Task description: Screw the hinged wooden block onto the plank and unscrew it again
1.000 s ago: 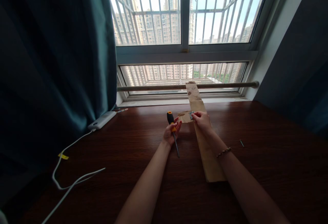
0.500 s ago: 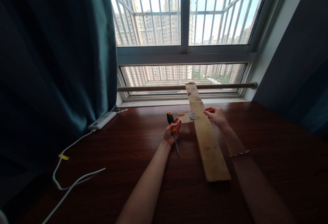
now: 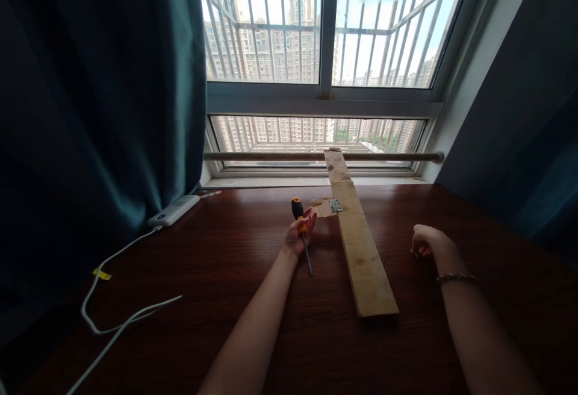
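Observation:
My left hand holds a screwdriver with a black and yellow handle, its metal shaft pointing down toward me. Right of that hand lies a long wooden board, running from near me toward the window. A metal hinge sits at the board's left edge and joins a small torn-looking piece of wood or cardboard. My right hand is over the table to the right of the board, apart from it, fingers curled down. Something tiny may be at its fingertips; I cannot make it out.
The dark red wooden table reaches the window sill. A white power strip with a white cable lies at the left, by a dark blue curtain. A horizontal rail crosses before the barred window; the board's far end is near it.
My right hand has left the board's right edge near the hinge and moved right and toward me, its fingers now pointing down. My left hand keeps the screwdriver in nearly the same place.

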`<state>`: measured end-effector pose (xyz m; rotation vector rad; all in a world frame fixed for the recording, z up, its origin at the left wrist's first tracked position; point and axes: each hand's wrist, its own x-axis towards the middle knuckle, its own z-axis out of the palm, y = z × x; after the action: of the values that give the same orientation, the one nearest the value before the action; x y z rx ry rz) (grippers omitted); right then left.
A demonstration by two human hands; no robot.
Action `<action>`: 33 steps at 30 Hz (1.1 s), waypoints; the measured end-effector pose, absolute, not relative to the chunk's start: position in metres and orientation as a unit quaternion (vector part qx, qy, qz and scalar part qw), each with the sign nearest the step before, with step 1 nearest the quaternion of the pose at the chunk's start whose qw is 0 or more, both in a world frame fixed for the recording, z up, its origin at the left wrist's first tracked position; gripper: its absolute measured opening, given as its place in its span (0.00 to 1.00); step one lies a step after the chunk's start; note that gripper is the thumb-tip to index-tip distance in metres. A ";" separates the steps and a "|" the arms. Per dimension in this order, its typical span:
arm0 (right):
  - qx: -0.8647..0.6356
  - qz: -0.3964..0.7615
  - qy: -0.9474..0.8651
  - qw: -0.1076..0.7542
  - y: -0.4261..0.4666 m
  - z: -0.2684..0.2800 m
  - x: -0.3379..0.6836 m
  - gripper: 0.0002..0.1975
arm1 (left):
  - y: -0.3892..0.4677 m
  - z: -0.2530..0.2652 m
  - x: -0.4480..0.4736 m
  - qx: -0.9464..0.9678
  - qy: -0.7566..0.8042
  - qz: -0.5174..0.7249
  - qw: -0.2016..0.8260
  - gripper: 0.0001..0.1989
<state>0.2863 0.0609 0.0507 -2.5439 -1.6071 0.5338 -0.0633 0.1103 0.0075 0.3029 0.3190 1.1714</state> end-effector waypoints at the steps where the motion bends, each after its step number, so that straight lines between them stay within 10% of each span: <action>1: -0.831 0.187 -0.524 0.029 0.062 0.049 0.285 0.09 | 0.110 0.008 -0.063 0.143 0.149 0.549 0.810 0.20; 6: -0.788 0.155 -0.590 0.083 0.069 0.066 0.275 0.04 | 0.112 0.007 -0.064 0.143 0.143 0.548 0.812 0.20; 14: -0.544 0.122 -0.714 0.423 0.094 0.116 0.183 0.07 | 0.111 0.007 -0.064 0.141 0.149 0.547 0.812 0.20; 33: -0.507 0.123 -0.750 0.406 0.120 0.077 0.149 0.02 | 0.110 0.009 -0.064 0.136 0.158 0.547 0.811 0.21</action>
<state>0.1487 0.1205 0.0768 -1.2782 -1.8921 0.3107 -0.0638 0.1099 0.0095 0.2902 0.3384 1.1691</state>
